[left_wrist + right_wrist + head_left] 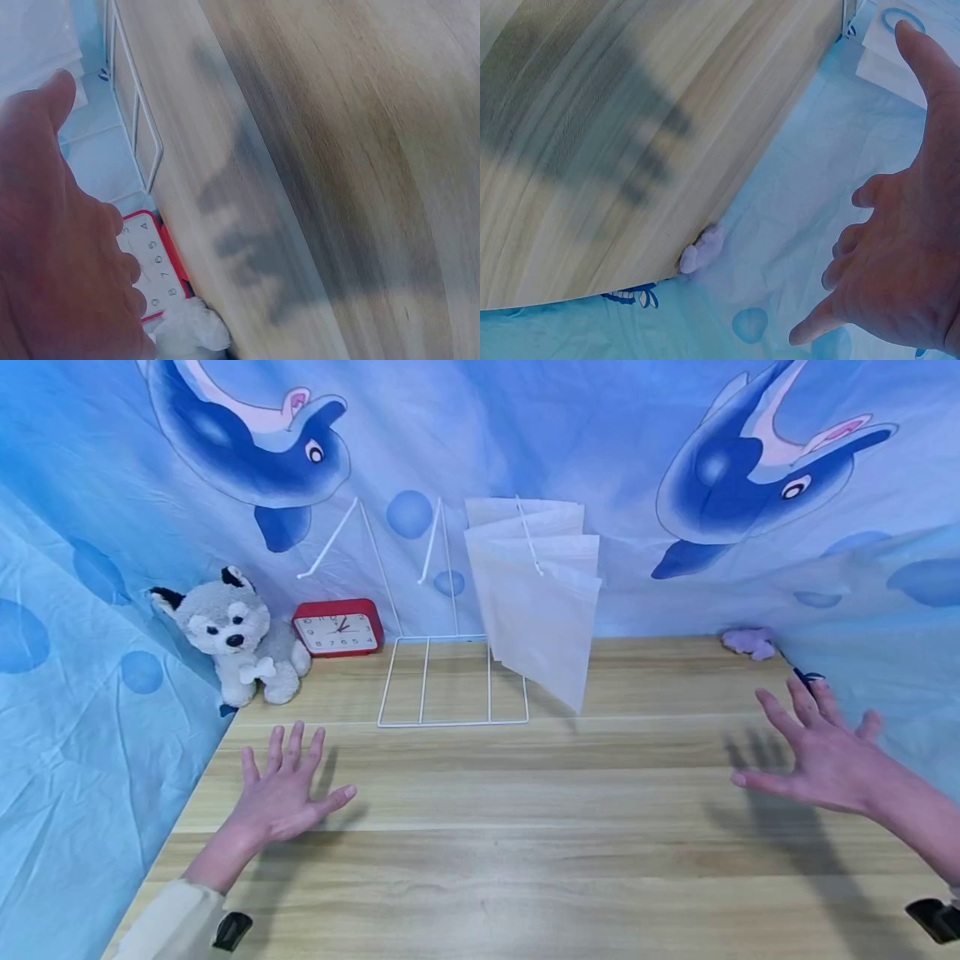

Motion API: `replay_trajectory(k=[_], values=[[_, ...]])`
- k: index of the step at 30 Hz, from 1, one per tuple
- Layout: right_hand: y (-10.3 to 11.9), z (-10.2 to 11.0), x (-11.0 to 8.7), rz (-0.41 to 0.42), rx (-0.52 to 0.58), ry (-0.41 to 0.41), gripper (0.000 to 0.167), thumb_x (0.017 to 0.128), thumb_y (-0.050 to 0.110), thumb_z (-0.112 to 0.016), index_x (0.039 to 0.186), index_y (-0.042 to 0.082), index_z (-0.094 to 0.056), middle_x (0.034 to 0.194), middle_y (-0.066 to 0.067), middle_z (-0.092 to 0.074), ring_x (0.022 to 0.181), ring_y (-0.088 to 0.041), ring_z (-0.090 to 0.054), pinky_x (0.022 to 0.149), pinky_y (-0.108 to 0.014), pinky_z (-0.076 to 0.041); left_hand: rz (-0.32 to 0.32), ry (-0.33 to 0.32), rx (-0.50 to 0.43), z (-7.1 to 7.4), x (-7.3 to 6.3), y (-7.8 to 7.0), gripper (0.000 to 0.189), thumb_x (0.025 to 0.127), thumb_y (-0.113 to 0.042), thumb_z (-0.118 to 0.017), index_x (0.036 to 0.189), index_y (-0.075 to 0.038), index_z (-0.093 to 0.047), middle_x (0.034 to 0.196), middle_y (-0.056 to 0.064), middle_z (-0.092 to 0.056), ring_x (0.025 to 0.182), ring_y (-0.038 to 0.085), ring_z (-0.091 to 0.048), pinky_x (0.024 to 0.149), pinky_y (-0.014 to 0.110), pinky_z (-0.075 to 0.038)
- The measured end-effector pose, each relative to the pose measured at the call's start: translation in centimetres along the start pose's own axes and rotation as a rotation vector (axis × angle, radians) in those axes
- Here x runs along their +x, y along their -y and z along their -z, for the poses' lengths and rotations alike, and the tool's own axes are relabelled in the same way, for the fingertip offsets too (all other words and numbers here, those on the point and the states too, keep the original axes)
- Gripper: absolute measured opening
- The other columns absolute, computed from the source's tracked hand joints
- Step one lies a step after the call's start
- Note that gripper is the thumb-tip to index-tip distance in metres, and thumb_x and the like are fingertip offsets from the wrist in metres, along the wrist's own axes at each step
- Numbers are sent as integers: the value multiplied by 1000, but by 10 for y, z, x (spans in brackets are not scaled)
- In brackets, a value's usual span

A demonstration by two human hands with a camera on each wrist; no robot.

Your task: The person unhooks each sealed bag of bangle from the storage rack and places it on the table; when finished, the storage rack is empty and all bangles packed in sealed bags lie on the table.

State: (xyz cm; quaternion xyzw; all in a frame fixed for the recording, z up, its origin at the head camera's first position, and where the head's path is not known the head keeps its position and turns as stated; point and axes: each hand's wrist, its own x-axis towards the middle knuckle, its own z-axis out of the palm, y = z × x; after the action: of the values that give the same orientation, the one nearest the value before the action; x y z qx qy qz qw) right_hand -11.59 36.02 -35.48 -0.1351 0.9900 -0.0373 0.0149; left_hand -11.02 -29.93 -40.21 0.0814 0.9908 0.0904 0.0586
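Observation:
Above the left part of the wooden table, my left hand (281, 793) is held with fingers spread and nothing in it. On the right side, my right hand (832, 760) also hovers with spread fingers, holding nothing. Both cast shadows on the wood. Between them, farther back, stands a white wire rack (453, 724) with upright hooks. Several white translucent bags (543, 618) hang from its rightmost hook. In the left wrist view the left hand (64, 225) appears near the rack (136, 112); the right wrist view shows the right hand (907, 247) over the blue cloth.
A grey plush husky (232, 635) sits at the back left beside a red clock (339, 627). A small purple plush thing (750, 642) lies at the back right edge. Blue cloth with dolphins (622, 602) hangs behind the wooden table (495, 827).

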Motion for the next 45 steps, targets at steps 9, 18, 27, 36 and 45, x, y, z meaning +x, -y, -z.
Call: replay_trajectory(k=[9, 18, 27, 36, 45], values=[[6, -5, 6, 54, 30, 33, 117, 83, 62, -71, 161, 7, -3, 157, -39, -1, 144, -55, 5, 85, -91, -8, -69, 48, -109, -7, 40, 4, 93, 99, -55, -52, 156, 8, -14, 159, 36, -5, 144, 55, 3, 105, 78, 3], [32, -5, 23, 209, 185, -24, 94, 89, 40, -75, 155, -6, -25, 114, -30, -63, 40, -8, -46, 68, -43, -54, -89, 110, -247, -10, 106, 7, 90, 98, -40, -62, 154, 12, -15, 159, 35, -8, 144, 56, -2, 110, 73, -6], [56, -5, 44, 351, 318, -78, 74, 90, 23, -77, 145, -10, -41, 122, -26, -65, 95, -30, -72, 68, -38, -60, -98, 134, -320, -10, 148, 3, 102, 87, -42, -75, 157, 5, -17, 163, 26, -8, 147, 51, 0, 114, 67, -3], [73, 5, 60, 433, 368, -122, 69, 89, 16, -78, 145, -6, -44, 119, -19, -69, 92, -23, -72, 68, -32, -60, -60, 194, -313, -18, 164, 6, 112, 82, -48, -80, 159, 0, -15, 163, 23, -11, 148, 48, 2, 114, 67, -1], [87, 25, 76, 501, 439, -233, 56, 89, 9, -75, 139, -4, -53, 115, -14, -71, 88, -18, -72, 63, -27, -58, -45, 246, -266, -21, 173, 2, 108, 85, -46, -78, 159, -1, -13, 164, 22, -10, 148, 46, 5, 112, 69, 2]])
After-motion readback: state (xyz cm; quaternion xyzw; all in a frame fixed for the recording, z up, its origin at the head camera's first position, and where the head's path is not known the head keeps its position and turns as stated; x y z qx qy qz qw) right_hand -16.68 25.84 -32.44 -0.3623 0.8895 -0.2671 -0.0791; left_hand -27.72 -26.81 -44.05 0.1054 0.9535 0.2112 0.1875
